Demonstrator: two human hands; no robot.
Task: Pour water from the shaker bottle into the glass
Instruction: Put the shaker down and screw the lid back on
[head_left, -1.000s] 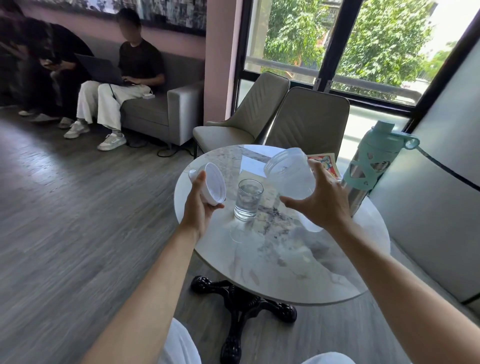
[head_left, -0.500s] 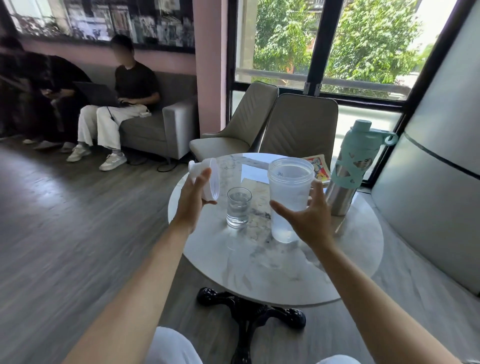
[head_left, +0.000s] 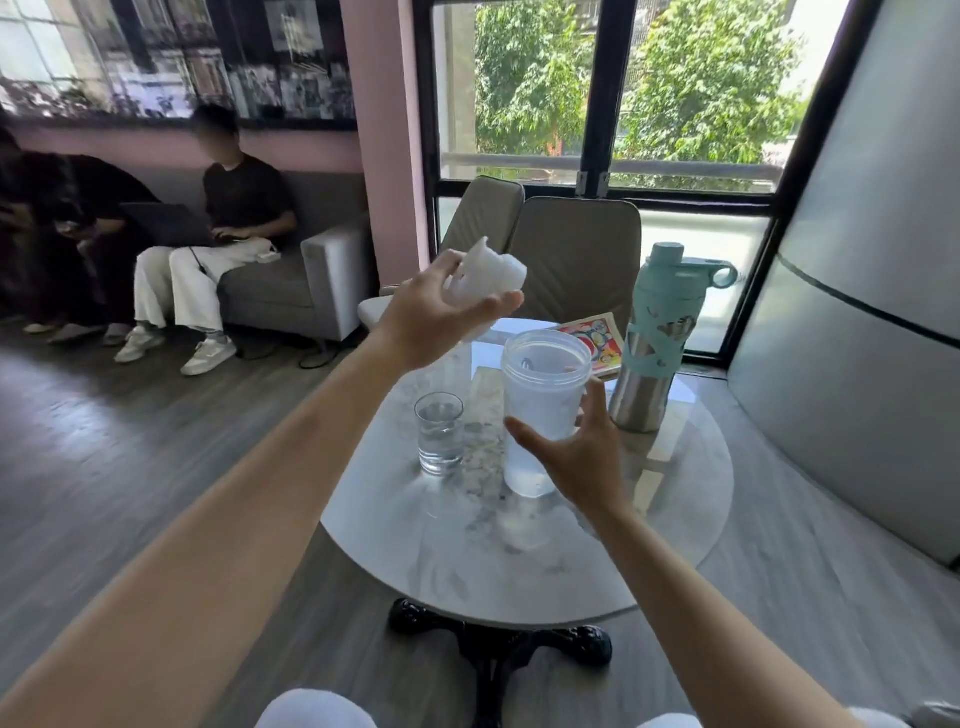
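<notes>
The clear plastic shaker bottle (head_left: 540, 400) stands upright on the round marble table (head_left: 467, 561), its mouth uncovered and a little water in its bottom. My right hand (head_left: 576, 457) wraps its near right side, thumb in front and fingers behind. To its left stands the small glass (head_left: 439, 434), holding water in its lower part. My left hand (head_left: 436, 312) is raised above the table's far side and grips the bottle's white lid (head_left: 491, 275), up and to the left of the bottle's mouth.
A teal and steel flask (head_left: 657, 358) stands at the table's back right, beside a colourful booklet (head_left: 592, 335). Two beige chairs (head_left: 576, 260) are behind the table by the window. People sit on a grey sofa (head_left: 311, 291) at the left. A grey wall panel is on the right.
The shaker bottle went from tilted over the glass to upright on the table. My left hand lifted the lid up and to the right, toward the bottle's mouth.
</notes>
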